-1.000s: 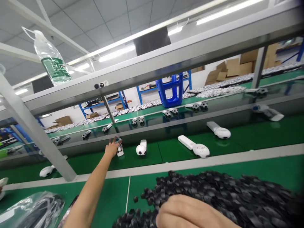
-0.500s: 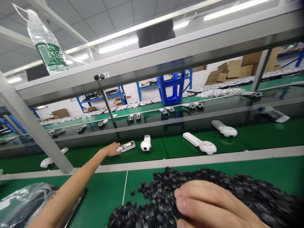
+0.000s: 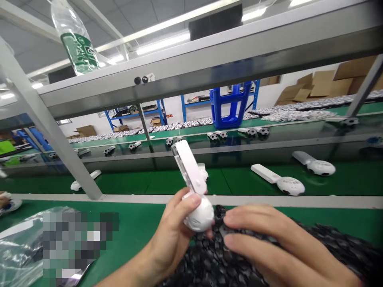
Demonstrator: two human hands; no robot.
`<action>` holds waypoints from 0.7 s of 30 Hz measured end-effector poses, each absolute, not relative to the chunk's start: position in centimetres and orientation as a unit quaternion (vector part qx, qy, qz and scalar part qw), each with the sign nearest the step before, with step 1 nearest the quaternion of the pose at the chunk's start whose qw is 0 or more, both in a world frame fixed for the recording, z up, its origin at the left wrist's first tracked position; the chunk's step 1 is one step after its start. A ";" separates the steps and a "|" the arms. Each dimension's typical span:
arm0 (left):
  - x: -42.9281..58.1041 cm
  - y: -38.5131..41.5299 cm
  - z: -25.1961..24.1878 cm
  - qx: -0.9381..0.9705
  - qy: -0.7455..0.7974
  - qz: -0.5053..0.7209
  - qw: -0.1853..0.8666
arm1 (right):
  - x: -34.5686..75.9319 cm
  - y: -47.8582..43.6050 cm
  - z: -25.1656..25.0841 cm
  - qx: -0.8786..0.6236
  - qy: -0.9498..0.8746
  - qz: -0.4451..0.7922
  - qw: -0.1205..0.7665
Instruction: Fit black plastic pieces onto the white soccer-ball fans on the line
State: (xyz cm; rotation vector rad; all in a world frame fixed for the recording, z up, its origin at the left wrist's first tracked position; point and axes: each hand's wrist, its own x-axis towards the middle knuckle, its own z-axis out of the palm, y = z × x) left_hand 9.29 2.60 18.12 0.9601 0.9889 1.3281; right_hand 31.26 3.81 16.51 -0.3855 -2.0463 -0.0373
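On a green workbench, a heap of small black plastic pieces lies partly under the right hand, its fingers curled on top, any grip hidden. The left hand's fingers clench a white handled device with a ball-shaped head at the heap's edge. Pixelation covers part of a clear plastic bag.

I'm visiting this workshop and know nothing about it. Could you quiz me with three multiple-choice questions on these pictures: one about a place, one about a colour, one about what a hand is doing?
1. Where is the water bottle?
A) On the overhead shelf
B) On the floor
C) In a cardboard box

2. What colour is the plastic stand at the back?
A) Red
B) Blue
C) White

3. What is the left hand doing?
A) Lying open on a belt
B) Holding a bottle
C) Gripping a white ball-headed device

Answers:
1 A, it sits up on the shelf.
2 B, its legs show blue.
3 C, its fingers curl around the ball end.
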 end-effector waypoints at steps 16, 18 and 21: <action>8.9 0.3 16.1 0.482 0.378 0.519 0.596 | 29.3 5.9 16.3 -0.288 -0.497 0.703 0.419; 8.8 0.2 16.5 0.514 0.385 0.497 0.584 | 29.3 5.7 16.9 -0.325 -0.499 0.694 0.404; 8.8 0.1 17.0 0.543 0.390 0.483 0.565 | 29.4 5.3 17.5 -0.363 -0.521 0.667 0.390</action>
